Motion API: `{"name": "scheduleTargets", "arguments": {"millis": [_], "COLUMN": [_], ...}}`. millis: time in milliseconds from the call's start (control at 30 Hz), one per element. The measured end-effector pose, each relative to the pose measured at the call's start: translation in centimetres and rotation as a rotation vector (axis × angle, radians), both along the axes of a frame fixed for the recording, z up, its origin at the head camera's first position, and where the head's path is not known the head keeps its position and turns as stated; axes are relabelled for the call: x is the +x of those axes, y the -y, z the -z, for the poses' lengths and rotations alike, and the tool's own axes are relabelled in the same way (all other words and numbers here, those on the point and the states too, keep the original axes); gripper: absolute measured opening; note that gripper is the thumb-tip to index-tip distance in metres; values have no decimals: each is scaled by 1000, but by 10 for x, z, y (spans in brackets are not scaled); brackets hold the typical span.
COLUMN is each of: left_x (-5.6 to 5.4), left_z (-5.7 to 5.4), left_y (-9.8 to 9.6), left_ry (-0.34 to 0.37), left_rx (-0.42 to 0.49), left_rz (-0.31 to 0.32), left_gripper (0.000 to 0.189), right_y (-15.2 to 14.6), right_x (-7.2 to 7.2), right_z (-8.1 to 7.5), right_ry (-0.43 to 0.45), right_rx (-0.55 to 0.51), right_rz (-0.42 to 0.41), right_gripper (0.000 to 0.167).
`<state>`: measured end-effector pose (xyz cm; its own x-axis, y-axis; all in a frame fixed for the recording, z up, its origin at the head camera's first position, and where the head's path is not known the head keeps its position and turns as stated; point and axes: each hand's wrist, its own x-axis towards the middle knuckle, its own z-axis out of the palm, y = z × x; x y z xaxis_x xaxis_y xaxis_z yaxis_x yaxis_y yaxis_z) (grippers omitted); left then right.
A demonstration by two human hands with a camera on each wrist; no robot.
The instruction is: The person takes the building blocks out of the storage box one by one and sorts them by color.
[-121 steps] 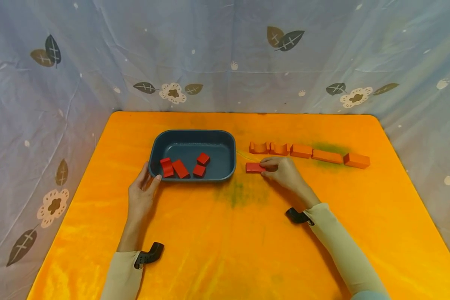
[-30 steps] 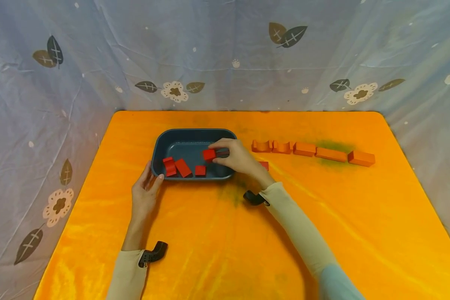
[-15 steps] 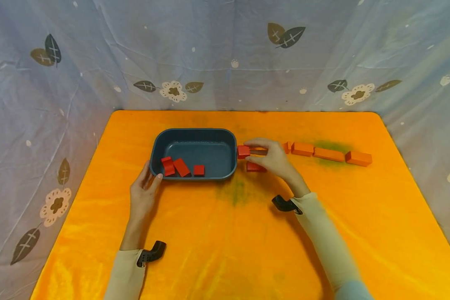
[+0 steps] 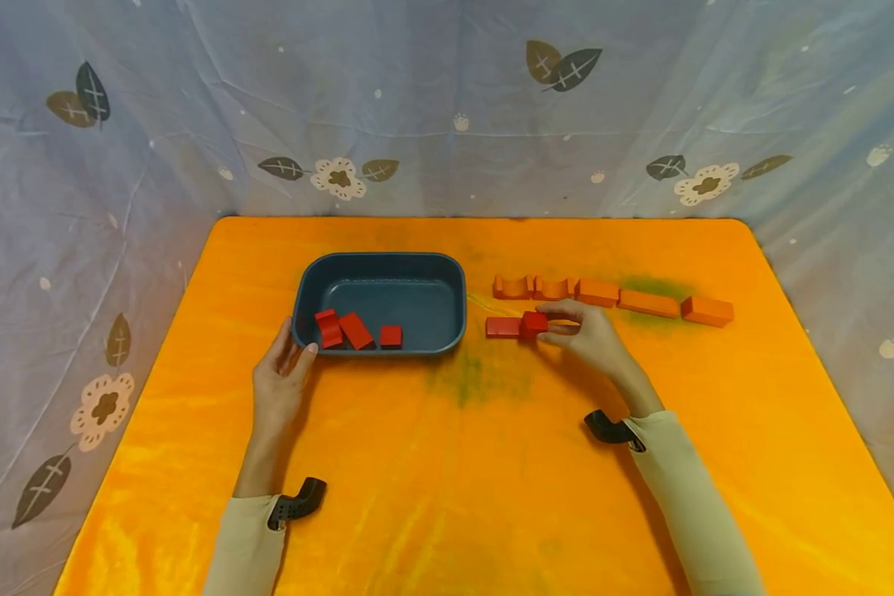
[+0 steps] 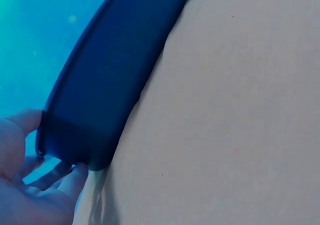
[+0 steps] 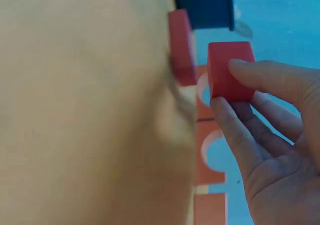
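Right fingers (image 6: 235, 131): pinching | red block (image 6: 227, 77): between their tips | left fingers (image 5: 74, 181): gripping tray (image 5: 95, 85)

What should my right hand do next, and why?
Probably lower the red cube beside the red block on the tablecloth: the right hand holds it by that block's right end, apparently raised, and orange blocks behind form a row.

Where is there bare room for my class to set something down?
Bare: the orange cloth between the left sleeve and right sleeve, and to the latter's right; also the right end of the blue tray. Crowded: right of the tray, where the right grip holds a red cube near a red block, in front of the orange blocks.
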<state>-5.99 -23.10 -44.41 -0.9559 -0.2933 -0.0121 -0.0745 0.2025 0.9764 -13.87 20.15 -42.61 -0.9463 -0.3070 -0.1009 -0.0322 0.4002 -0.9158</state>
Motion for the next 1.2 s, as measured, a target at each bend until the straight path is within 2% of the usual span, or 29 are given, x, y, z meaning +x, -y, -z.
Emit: {"name": "scheduleTargets", "arguments": {"millis": [100,267,400,600,833,933,1067,1200], "left_x": [0,-1,-1,-2,0,0,4,6], "left_z": [0,2,2,2,2,-2,-18,-25], "left_y": [0,0,0,0,0,-1,-6,-9], "left_ry": [-1,-2,-1,-9,12,19,27,30], "left_rx": [2,-1,-7,-9,3,8,9,2], "left_rz": [-1,3,5,6,-1,2,10,17], "left_gripper": [65,66,66,66,67,67,66,65], "right_y": [-4,-9,-11,-8,-8,-9,-11,-11], "right_x": [2,3,3,0,-1,-2,-2,-2], "right_z": [5,11,13,12,11,12,13,8], "right_ry": [0,-47,-126,-280,-271,-288,-299,-293], "right_rx": [34,78,155,339,366,370,372,378], "right_rz": [-14,-26,-30,-71,-93,-94,-101,-98], "right_gripper": [42,41,39,39,41,42,46,53]}}
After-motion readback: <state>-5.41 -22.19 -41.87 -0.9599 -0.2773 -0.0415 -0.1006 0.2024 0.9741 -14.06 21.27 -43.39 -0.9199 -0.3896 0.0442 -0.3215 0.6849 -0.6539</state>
